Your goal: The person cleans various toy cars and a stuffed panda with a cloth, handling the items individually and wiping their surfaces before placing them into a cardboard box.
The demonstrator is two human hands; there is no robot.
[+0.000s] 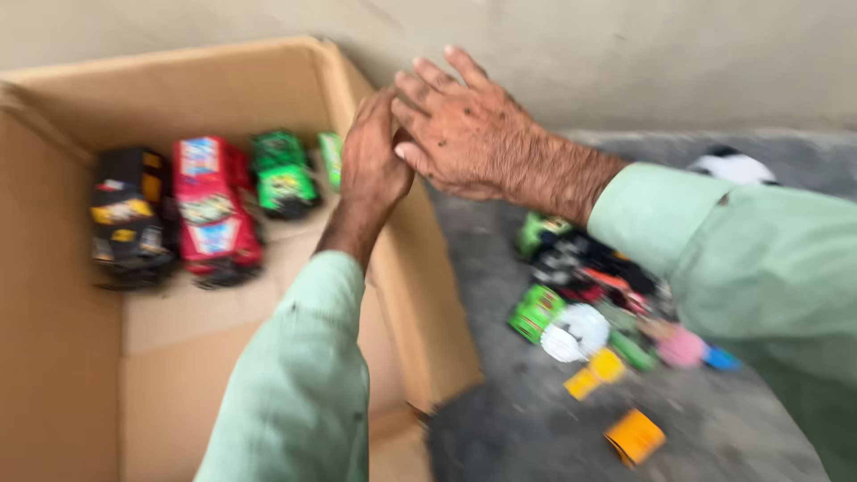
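My left hand (375, 165) is raised over the right wall of an open cardboard box (420, 303), back towards me and fingers curled away; what it holds, if anything, is hidden. My right hand (464, 125) lies against it from the right, fingers spread, with nothing visible in it. Both sleeves are light green. Inside the box, side by side on the bottom, lie a black toy car (129, 223), a red toy car (214, 210) and a green toy car (284, 176). Part of another green toy (331, 156) shows just behind my left hand. The view is blurred.
To the right of the box, a heap of small toys (580, 268) lies on the grey floor, with a white round toy (576, 332), yellow pieces (596, 373), an orange piece (634, 436) and a pink one (683, 348). A white and black object (732, 165) lies by the wall.
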